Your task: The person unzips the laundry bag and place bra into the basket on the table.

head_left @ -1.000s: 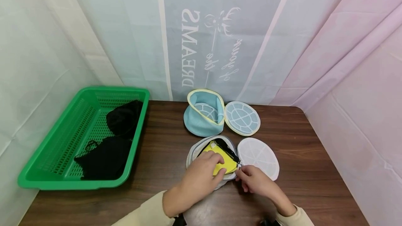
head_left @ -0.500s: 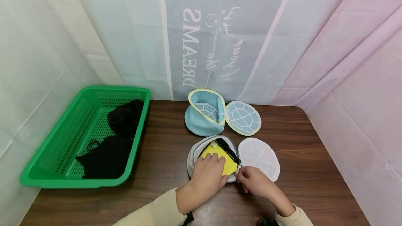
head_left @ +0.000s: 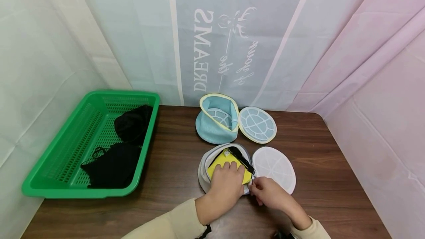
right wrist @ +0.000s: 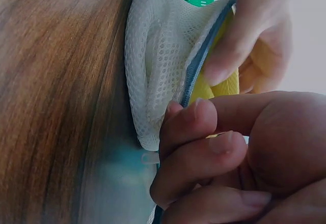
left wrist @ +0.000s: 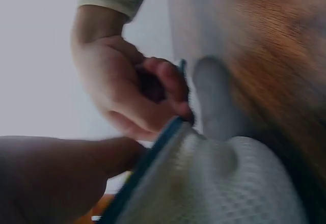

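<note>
A white mesh laundry bag (head_left: 203, 174) with a blue-grey rim stands on the table, its round lid (head_left: 277, 169) folded open to the right. Inside lies a yellow fabric item (head_left: 219, 159) with a black strap and a small white label. My left hand (head_left: 225, 185) presses on the yellow item from above, fingers over it and thumb just inside the rim. At the bag's front right edge, my right hand (head_left: 269, 191) pinches the rim by the lid hinge, fingers curled. In the right wrist view, the mesh wall (right wrist: 165, 56) is creased, with the yellow item at its mouth.
Behind it, a light blue mesh laundry bag (head_left: 212, 132) with yellow trim stands with its round lid (head_left: 257, 124) folded open. A green plastic basket (head_left: 46, 165) on the left holds black fabric items (head_left: 114, 165). Curtains (head_left: 142, 36) hang along the table's back and sides.
My left hand has shifted right and lowered its fingers onto the yellow item. My right hand keeps its place at the rim. The view has shifted slightly.
</note>
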Demonstrator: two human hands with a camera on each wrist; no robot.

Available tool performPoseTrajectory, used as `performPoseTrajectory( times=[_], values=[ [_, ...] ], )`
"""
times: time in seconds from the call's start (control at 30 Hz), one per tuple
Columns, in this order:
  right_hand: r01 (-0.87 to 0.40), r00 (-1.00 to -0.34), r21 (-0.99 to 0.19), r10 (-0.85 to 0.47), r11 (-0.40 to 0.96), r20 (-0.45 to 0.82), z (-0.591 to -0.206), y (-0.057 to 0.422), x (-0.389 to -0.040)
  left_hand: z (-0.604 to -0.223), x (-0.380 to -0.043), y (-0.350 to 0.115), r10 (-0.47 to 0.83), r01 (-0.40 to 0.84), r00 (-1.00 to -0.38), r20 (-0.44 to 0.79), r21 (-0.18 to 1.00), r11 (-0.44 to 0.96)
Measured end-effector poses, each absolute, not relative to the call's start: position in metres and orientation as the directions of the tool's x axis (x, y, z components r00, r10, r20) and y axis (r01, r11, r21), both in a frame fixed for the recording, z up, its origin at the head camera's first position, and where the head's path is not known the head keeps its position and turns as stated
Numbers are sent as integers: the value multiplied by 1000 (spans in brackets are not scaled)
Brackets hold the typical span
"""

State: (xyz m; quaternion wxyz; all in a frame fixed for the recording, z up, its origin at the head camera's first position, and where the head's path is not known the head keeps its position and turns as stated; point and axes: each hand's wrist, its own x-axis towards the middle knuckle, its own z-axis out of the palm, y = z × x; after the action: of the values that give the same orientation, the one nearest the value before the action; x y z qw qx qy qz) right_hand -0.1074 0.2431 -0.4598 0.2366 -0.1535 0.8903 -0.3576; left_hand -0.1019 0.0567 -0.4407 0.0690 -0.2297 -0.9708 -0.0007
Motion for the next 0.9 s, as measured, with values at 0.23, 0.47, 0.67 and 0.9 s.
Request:
performPoseTrajectory(
  times=[0.23,0.47,0.67,0.9],
  values=[
    [-116,-842,-709,-448,695,-301,-458,243,-107,-455,-104,60,429,421,-880,205,-83,903],
    [-131,-846,-696,-446,706,-293,-458,242,-106,-462,-107,57,452,445,-855,252,-90,891],
    [-139,-851,-686,-441,714,-286,-459,242,-106,-463,-109,53,501,486,-786,363,-138,863],
    [-134,-851,-687,-438,714,-289,-459,241,-106,-460,-111,50,523,511,-773,358,-135,849]
  ],
)
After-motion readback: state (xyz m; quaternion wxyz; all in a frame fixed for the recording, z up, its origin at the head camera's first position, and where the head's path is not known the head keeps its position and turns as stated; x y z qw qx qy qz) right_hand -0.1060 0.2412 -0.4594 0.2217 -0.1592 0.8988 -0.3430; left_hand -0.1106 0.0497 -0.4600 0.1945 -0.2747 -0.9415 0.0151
